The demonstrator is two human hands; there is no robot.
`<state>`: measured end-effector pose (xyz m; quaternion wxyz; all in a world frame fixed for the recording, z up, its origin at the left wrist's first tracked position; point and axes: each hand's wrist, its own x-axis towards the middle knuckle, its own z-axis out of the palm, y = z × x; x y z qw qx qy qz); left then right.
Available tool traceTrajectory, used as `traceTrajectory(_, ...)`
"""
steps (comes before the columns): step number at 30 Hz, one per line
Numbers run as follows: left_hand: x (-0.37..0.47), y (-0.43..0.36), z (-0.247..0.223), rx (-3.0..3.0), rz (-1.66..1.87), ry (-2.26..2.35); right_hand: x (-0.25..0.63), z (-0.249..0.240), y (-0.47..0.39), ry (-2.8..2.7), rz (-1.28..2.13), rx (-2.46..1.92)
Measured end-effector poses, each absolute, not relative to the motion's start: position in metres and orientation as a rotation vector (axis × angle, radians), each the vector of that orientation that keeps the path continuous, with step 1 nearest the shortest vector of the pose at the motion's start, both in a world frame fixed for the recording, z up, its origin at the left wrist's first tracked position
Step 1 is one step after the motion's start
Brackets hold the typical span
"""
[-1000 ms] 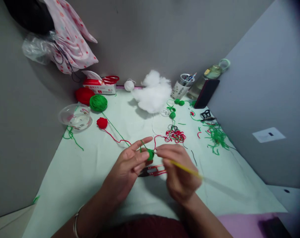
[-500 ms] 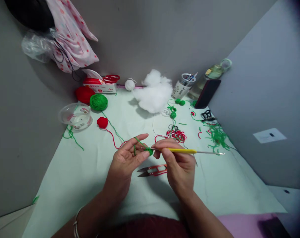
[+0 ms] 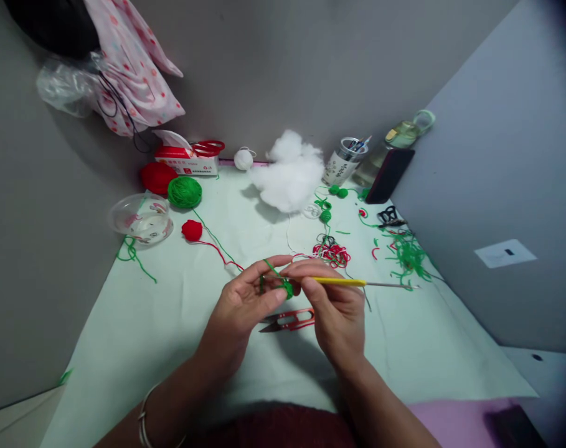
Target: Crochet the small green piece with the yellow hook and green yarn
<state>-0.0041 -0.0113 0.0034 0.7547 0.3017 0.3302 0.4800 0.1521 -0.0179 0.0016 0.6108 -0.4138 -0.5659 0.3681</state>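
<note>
My left hand [image 3: 238, 305] pinches a small green crochet piece [image 3: 289, 289] between thumb and fingers, with green yarn [image 3: 274, 269] looped over its raised index finger. In my right hand [image 3: 336, 308] lies a yellow-handled crochet hook [image 3: 341, 282], held level, its working end at the green piece and its other metal end pointing right. The hook's working tip is mostly hidden by fingers. Below the hands, orange thread snips [image 3: 294, 320] rest on the pale cloth [image 3: 170, 336], partly covered by my left hand. A green yarn ball [image 3: 184, 192] sits at the back left, its strand running toward my left hand.
White stuffing [image 3: 289, 174] lies at the back centre, near a pen holder [image 3: 343, 162] and a leaning phone [image 3: 390, 176]. A plastic bowl [image 3: 142, 221] and small red yarn ball [image 3: 192, 231] are left. Tangled red yarn [image 3: 332, 254] and green scraps [image 3: 408, 255] lie right.
My left hand has shifted slightly right with the green piece, closing up on my right hand. The hook has moved a little left. The view has shifted slightly.
</note>
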Motion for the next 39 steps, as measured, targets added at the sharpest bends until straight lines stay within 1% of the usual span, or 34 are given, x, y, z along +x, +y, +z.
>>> traceTrajectory(7,-0.007,-0.012,0.005,0.711,1.013,0.743,0.154,0.003,-0.013,-1.037,1.13,-0.862)
traceTrajectory(10,-0.009,-0.011,0.007,0.737,1.041,0.797,0.155,0.005,-0.014,-1.045,1.149,-0.832)
traceTrajectory(12,-0.011,-0.011,0.008,0.75,1.058,0.824,0.155,0.006,-0.017,-1.091,1.098,-0.84)
traceTrajectory(16,-0.011,-0.013,0.007,0.787,1.093,0.881,0.155,0.008,-0.026,-1.304,0.819,-0.926)
traceTrajectory(21,-0.003,-0.018,0.006,0.867,1.244,1.07,0.154,0.001,-0.03,-1.774,0.282,-0.957)
traceTrajectory(23,0.001,-0.019,0.008,0.726,1.2,0.98,0.154,-0.005,-0.031,-1.838,0.077,-0.994)
traceTrajectory(24,0.001,-0.018,0.009,0.633,1.136,0.897,0.154,-0.007,-0.031,-1.836,0.03,-1.001)
traceTrajectory(25,0.001,-0.016,0.01,0.545,1.069,0.816,0.154,-0.009,-0.032,-1.802,0.041,-1.0)
traceTrajectory(27,-0.001,-0.012,0.012,0.434,0.991,0.722,0.155,-0.008,-0.031,-1.666,0.231,-0.976)
traceTrajectory(30,-0.005,-0.008,0.014,0.448,1.028,0.722,0.156,-0.002,-0.027,-1.361,0.618,-0.928)
traceTrajectory(32,-0.005,-0.009,0.013,0.533,1.041,0.729,0.154,0.002,-0.023,-1.293,0.741,-0.904)
traceTrajectory(36,-0.002,-0.013,0.01,0.635,1.06,0.763,0.15,0.002,-0.021,-1.404,0.704,-0.931)
traceTrajectory(39,0.002,-0.013,0.009,0.567,1.089,0.778,0.149,-0.004,-0.024,-1.567,0.474,-0.981)
